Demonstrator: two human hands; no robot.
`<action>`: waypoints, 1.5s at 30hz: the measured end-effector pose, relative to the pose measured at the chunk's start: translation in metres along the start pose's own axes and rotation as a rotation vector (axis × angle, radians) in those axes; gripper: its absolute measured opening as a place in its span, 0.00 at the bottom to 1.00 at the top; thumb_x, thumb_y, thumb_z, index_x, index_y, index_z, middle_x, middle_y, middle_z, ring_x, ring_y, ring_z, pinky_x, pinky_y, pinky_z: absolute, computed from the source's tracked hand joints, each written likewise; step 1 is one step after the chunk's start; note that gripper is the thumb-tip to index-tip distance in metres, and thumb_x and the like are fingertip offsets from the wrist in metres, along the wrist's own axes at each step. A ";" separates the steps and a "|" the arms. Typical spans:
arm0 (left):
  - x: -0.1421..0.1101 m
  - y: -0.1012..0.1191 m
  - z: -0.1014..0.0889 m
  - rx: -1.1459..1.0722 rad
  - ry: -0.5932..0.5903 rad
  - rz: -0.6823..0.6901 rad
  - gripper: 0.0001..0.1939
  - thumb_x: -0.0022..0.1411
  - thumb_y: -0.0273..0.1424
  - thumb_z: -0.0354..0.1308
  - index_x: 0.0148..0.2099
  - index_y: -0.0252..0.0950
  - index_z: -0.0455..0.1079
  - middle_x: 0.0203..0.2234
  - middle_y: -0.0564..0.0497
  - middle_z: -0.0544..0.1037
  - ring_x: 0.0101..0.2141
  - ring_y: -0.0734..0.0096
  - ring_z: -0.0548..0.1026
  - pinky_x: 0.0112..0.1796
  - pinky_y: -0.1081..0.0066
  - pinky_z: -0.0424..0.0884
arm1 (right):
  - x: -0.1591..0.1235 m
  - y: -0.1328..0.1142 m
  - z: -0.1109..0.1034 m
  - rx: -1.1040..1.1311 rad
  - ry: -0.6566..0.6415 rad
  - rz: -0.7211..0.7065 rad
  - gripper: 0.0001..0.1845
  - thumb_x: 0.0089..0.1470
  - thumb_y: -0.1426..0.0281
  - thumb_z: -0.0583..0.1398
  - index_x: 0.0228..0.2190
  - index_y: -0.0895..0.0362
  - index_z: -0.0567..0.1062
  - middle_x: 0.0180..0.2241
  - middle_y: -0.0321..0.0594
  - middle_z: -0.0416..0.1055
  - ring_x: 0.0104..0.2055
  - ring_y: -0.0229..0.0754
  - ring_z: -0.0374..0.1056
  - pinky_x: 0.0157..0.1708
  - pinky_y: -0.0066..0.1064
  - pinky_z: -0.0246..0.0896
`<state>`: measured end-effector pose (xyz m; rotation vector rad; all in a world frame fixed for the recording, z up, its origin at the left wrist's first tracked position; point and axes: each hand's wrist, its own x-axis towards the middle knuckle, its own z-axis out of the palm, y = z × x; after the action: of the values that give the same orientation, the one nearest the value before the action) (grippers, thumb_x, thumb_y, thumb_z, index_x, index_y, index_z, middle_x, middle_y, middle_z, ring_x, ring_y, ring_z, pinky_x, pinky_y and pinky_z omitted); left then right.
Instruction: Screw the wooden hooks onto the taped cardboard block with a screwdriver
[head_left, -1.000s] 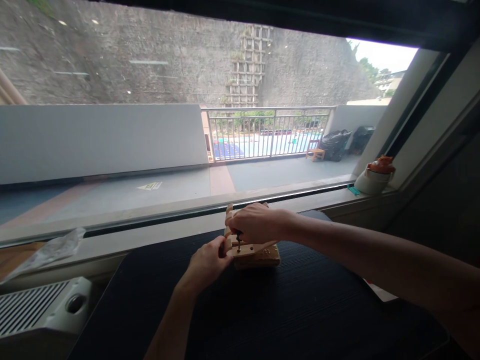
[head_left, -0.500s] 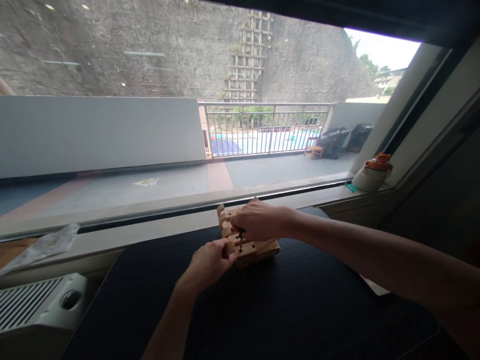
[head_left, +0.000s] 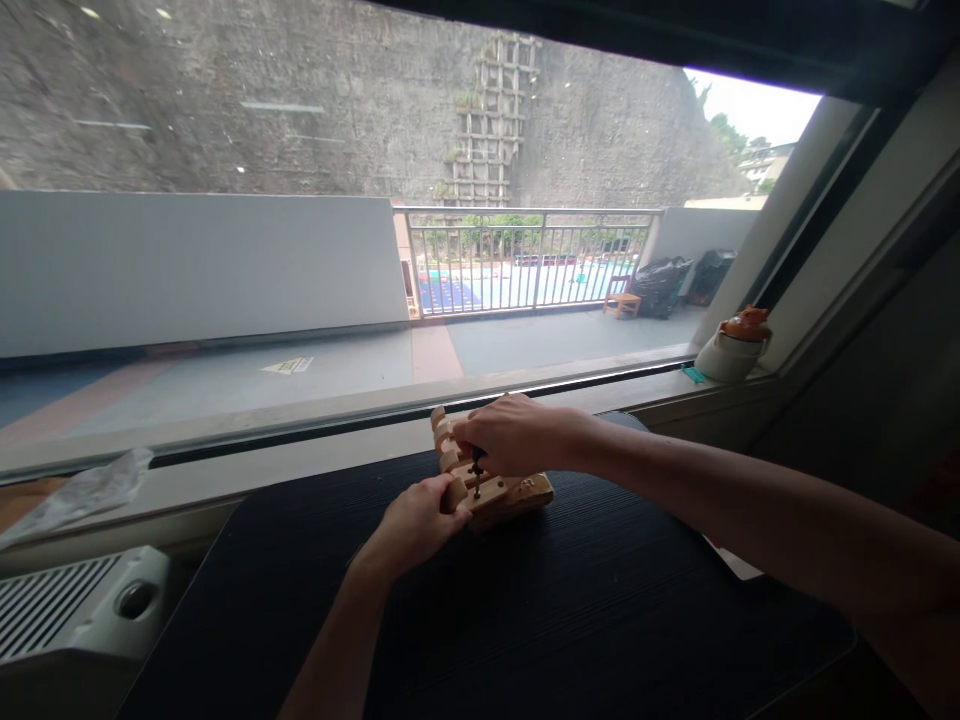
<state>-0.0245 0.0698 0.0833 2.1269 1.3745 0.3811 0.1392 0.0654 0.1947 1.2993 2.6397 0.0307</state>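
On the dark table in front of me sits a small wooden assembly (head_left: pixel 491 498), made of pale slats with round holes and curved ends along its left side. My left hand (head_left: pixel 420 522) is closed around its near left corner, thumb and fingers pinching the rounded end piece. From above, my right hand (head_left: pixel 514 435) grips a screwdriver (head_left: pixel 478 481) with a dark handle and a metal shaft. The shaft stands nearly upright, its tip at a hole in the near slat. A screw there is too small to make out. The right hand covers the far part of the assembly.
The dark table (head_left: pixel 585 600) meets a window sill (head_left: pixel 300 465). A bottle with an orange top (head_left: pixel 735 345) stands on the sill at right, a clear plastic bag (head_left: pixel 112 490) at left. A white slotted appliance (head_left: pixel 82 610) is beside the table. A pale flat item (head_left: pixel 739 563) lies under my right forearm.
My right hand has turned slightly on the screwdriver, and more of the assembly's right end shows. The left hand keeps its hold. The whole view has shifted a little.
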 end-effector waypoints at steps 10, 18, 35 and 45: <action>-0.001 -0.002 0.001 -0.020 -0.001 0.026 0.07 0.51 0.35 0.56 0.28 0.37 0.65 0.26 0.52 0.74 0.30 0.68 0.72 0.34 0.73 0.64 | 0.011 -0.002 0.010 0.002 0.032 -0.015 0.13 0.50 0.68 0.54 0.37 0.59 0.73 0.34 0.44 0.73 0.34 0.43 0.69 0.31 0.31 0.56; -0.001 -0.002 0.003 -0.014 0.016 0.030 0.09 0.52 0.37 0.55 0.29 0.37 0.65 0.25 0.53 0.72 0.28 0.70 0.70 0.32 0.73 0.63 | 0.006 -0.004 -0.004 -0.005 0.006 -0.028 0.16 0.48 0.68 0.56 0.40 0.57 0.73 0.34 0.43 0.73 0.34 0.44 0.69 0.27 0.29 0.54; -0.001 -0.003 0.003 -0.007 0.005 0.021 0.10 0.53 0.39 0.54 0.29 0.37 0.64 0.23 0.54 0.70 0.26 0.71 0.67 0.29 0.73 0.60 | 0.002 0.007 0.001 0.034 0.018 0.011 0.15 0.51 0.67 0.53 0.40 0.53 0.74 0.35 0.41 0.74 0.34 0.41 0.68 0.28 0.27 0.52; -0.002 -0.001 0.003 -0.028 -0.013 0.026 0.09 0.53 0.38 0.55 0.30 0.37 0.65 0.26 0.53 0.72 0.28 0.69 0.69 0.31 0.73 0.62 | 0.005 0.009 0.003 0.072 0.024 0.018 0.17 0.51 0.63 0.53 0.40 0.54 0.75 0.34 0.42 0.74 0.32 0.40 0.67 0.25 0.26 0.49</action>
<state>-0.0242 0.0677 0.0808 2.1225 1.3282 0.3945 0.1439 0.0746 0.1922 1.3541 2.6727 -0.0469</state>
